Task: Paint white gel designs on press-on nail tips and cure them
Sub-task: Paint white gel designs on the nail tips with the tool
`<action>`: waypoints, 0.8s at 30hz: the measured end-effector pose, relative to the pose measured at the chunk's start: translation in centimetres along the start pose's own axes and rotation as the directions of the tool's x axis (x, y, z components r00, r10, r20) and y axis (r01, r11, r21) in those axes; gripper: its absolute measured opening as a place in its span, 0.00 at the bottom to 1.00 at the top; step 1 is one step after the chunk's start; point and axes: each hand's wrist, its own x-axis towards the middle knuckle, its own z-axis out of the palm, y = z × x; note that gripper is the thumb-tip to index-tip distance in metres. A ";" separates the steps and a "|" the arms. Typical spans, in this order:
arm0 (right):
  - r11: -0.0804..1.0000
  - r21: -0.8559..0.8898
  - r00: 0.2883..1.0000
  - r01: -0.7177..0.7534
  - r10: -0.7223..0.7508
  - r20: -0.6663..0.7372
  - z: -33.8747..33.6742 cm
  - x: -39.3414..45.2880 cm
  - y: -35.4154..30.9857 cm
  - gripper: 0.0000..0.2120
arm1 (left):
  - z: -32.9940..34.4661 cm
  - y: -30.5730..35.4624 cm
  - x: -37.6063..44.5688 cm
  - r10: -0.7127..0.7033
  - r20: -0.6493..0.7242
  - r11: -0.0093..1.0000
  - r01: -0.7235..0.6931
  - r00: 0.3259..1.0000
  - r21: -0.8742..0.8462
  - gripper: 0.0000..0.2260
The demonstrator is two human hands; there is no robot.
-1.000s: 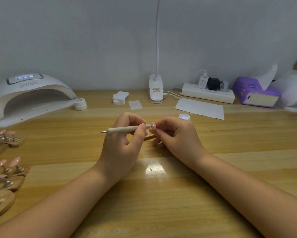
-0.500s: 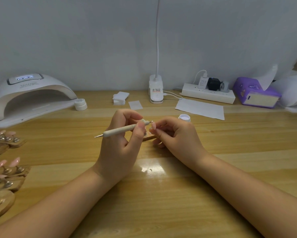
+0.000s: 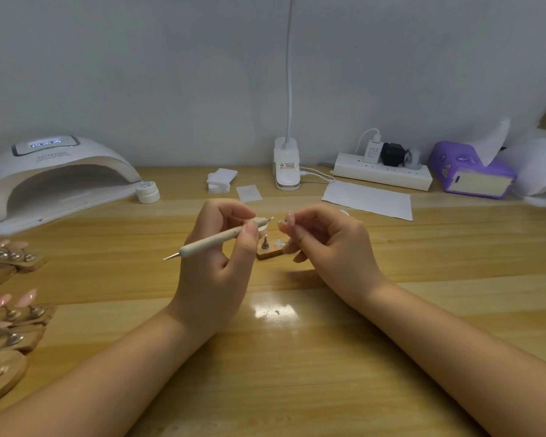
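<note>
A curing lamp (image 3: 57, 178) sits far left of the small wooden stand (image 3: 270, 254) at mid-table. Just left of the stand, the left hand (image 3: 216, 263) grips a dotting pen (image 3: 216, 238), its long axis rising rightward toward the nail tip (image 3: 289, 219). Just right of the stand, the right hand (image 3: 331, 244) pinches that tip; a small gap separates pen point and nail.

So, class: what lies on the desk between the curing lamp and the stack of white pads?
A small white gel pot, right beside the curing lamp, left of the white pads, in the head view.
</note>
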 end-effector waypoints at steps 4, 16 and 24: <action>0.998 0.014 0.996 0.067 -0.066 -0.057 -0.2 0.1 -0.3 0.04 | -0.1 -0.2 0.0 -0.011 -0.043 1.000 0.011 0.999 -0.006 0.04; 0.991 -0.131 0.999 0.018 -0.024 -0.040 -0.2 0.1 -0.2 0.05 | -0.1 -0.3 0.0 -0.022 -0.057 1.000 0.023 0.998 0.014 0.04; 0.865 -0.497 0.995 -0.076 0.097 0.016 1.0 0.8 0.4 0.07 | 0.1 -0.6 0.0 -0.035 -0.056 0.999 0.037 0.998 0.035 0.04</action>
